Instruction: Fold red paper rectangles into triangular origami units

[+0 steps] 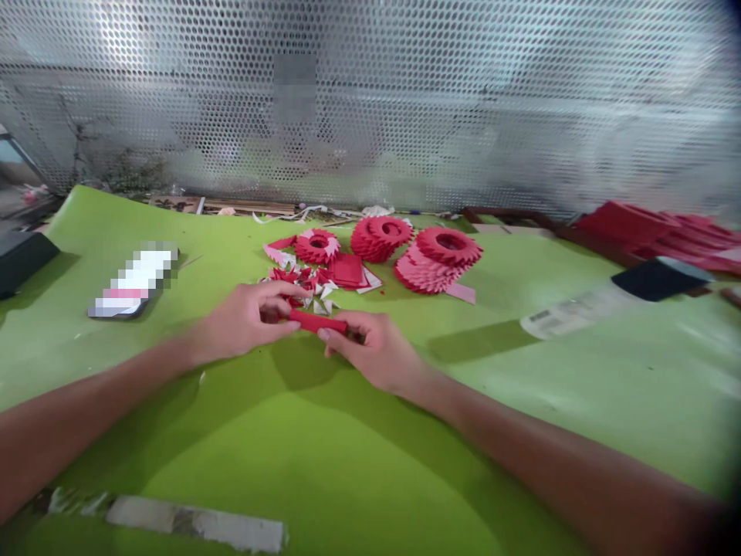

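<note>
A folded strip of red paper [317, 321] is stretched between my two hands, just above the green table cover. My left hand [255, 316] pinches its left end between thumb and fingers. At the other end, my right hand [376, 347] grips it the same way, with the thumb in front. Right behind the strip lies a heap of small folded red and white paper pieces [298, 276]. A stack of red paper squares [348, 272] sits beside the heap. Farther back are rings of interlocked folded paper: a small red and pink ring [317, 245], a red one [380, 238] and a taller red-and-pink stack [437, 259].
A phone [136, 282] with a bright screen lies on the left, near a dark box [26, 259]. To the right, a clear bottle with a black cap [614, 297] lies on its side. Red folded sheets [660, 232] are piled at the far right. A perforated metal screen [370, 100] stands behind.
</note>
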The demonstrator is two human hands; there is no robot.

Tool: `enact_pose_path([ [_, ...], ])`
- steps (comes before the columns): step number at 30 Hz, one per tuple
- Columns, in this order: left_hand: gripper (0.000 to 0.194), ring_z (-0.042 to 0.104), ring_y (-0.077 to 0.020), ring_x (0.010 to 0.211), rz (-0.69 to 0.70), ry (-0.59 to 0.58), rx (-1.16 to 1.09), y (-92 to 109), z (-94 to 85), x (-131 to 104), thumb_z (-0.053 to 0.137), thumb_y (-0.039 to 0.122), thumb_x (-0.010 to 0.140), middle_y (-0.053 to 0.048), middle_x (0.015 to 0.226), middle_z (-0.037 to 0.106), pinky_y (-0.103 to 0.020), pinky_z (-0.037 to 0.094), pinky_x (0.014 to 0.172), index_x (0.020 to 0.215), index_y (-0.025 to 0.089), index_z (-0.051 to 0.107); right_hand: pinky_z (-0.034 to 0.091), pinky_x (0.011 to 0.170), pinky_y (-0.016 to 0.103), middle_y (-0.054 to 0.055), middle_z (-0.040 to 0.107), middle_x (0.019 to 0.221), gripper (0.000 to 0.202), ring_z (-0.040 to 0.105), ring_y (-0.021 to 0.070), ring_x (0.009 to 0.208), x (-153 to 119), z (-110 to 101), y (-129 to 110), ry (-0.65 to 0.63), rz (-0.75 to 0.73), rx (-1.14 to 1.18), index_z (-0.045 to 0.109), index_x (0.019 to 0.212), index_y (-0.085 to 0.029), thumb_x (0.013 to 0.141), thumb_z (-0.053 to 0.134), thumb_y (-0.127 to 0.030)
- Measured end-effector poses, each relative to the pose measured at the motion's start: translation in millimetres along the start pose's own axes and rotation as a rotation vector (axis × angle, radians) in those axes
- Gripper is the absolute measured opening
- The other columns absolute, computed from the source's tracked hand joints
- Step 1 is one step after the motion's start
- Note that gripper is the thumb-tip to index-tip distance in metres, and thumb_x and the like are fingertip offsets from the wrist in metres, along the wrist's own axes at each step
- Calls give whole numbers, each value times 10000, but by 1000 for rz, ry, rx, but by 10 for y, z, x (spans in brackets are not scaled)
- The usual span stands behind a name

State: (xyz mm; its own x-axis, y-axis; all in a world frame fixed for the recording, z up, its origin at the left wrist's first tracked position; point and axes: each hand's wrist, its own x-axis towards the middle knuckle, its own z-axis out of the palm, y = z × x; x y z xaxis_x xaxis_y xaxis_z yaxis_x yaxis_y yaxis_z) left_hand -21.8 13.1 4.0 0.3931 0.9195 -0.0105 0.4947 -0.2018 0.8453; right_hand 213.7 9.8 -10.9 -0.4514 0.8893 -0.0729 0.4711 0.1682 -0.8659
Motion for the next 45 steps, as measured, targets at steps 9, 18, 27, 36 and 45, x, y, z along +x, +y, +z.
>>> enact_pose_path([
  [9,540,604,-142,609,-12,119,1,46,-122,-17,662,479,880,-72,962,749,-235,424,486,1344,213,586,215,382,217,-9,581,583,365,340,65,409,39,-38,0,110,-61,6,690,737,-167,926,619,-471],
  [18,407,428,-75,464,-54,-97,-45,16,213,-56,593,510,921,-52,700,683,-192,261,406,877,128,729,281,433,232,14,646,679,350,435,94,492,-13,17,13,8,-75,26,683,807,-172,938,594,-485],
  [27,318,442,-70,426,-142,-1,-215,-63,77,-7,662,438,867,-11,627,648,-174,276,388,927,128,704,266,407,214,25,664,657,329,409,82,458,13,-9,-6,70,-125,-18,701,768,-160,942,585,-415],
  [36,377,416,-71,434,-32,45,-189,-36,62,-2,635,492,874,-25,666,655,-197,274,381,925,123,697,390,426,205,38,744,774,291,563,111,524,44,-17,34,58,-165,124,698,1022,-171,890,683,-430],
  [45,687,529,-107,517,-42,-218,-335,-91,105,-17,343,742,948,-31,640,617,-233,405,484,778,148,644,519,523,229,47,787,823,98,688,135,643,6,-1,60,241,-651,-122,754,937,-175,904,664,-153],
])
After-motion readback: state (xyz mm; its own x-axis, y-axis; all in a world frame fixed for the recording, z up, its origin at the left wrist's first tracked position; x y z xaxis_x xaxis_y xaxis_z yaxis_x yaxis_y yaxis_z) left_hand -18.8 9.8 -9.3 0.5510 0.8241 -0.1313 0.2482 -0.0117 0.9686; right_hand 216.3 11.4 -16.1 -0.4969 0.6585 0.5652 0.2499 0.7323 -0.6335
